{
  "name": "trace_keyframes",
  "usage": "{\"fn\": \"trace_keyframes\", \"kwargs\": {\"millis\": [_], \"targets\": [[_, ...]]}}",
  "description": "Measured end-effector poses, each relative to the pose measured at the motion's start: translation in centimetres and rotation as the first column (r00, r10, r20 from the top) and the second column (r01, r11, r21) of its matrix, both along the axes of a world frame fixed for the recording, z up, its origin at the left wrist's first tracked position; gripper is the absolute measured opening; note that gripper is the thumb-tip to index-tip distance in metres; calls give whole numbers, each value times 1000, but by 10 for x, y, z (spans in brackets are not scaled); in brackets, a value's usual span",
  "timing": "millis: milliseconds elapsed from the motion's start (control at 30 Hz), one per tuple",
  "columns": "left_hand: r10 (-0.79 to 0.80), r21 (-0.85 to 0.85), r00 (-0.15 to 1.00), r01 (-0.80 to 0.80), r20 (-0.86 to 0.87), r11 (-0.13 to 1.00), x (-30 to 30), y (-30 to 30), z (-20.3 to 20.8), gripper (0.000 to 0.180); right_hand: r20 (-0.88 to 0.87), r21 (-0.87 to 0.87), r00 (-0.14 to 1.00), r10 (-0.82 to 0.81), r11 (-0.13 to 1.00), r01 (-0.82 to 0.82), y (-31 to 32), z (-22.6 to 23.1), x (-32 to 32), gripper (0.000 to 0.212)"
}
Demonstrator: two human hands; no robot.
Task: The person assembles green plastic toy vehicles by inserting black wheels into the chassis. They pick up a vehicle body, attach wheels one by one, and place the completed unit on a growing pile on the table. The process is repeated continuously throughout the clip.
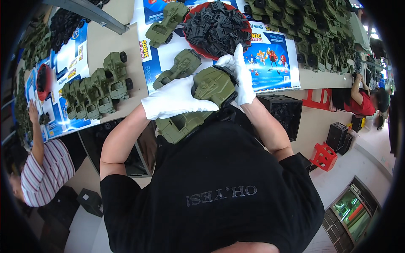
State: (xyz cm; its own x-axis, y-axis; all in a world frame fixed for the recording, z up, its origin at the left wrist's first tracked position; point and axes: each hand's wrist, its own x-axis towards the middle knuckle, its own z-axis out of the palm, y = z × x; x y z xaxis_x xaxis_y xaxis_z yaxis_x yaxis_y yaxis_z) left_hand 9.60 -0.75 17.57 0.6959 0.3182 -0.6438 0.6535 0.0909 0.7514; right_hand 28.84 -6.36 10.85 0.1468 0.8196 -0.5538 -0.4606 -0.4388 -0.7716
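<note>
Head view: gloved left hand [177, 99] and right hand [238, 78] both grasp a green toy vehicle [214, 85] before the black shirt [211, 168] — seemingly mid-work. Beyond, two loose vehicles [182, 64] flank a red bowl [197, 52] heaped with dark parts [216, 27], suggesting plenty left; whether the massed vehicles [310, 31] farther off are finished, I cannot tell.

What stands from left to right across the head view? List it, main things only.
Co-worker in striped shirt → row of green toy vehicles → gloved left hand → held green toy vehicle → gloved right hand → black crate → lower red stool.
</note>
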Motion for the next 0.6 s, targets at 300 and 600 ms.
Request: {"fn": "trace_keyframes", "kwargs": {"millis": [300,600], "targets": [[-61,172,997,67,-43,983,6,1,13,89,-38,-13,959,279,960,-280,-3,9,5,54],[-210,685,971,228,-112,692,6,-38,-1,89,-142,-154,974,178,968,-199,-30,34,-1,52]]}}
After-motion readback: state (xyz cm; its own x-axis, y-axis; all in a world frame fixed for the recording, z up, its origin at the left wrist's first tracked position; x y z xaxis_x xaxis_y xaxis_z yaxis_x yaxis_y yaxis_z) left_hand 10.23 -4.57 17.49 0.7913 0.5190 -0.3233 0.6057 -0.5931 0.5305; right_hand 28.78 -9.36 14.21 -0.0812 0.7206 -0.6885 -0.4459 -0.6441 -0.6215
